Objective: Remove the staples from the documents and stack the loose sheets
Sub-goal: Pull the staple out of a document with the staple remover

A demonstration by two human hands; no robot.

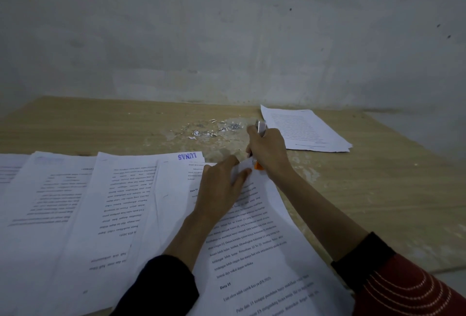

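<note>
Your thin, floppy document [252,252] likely tears easily, so left hand [222,189] pinches its one-o'clock corner while right hand [268,149] grips the tool [261,128].

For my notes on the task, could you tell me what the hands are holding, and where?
Right hand grips the staple tool round its middle; left hand pinches the top corner of the document.
</note>
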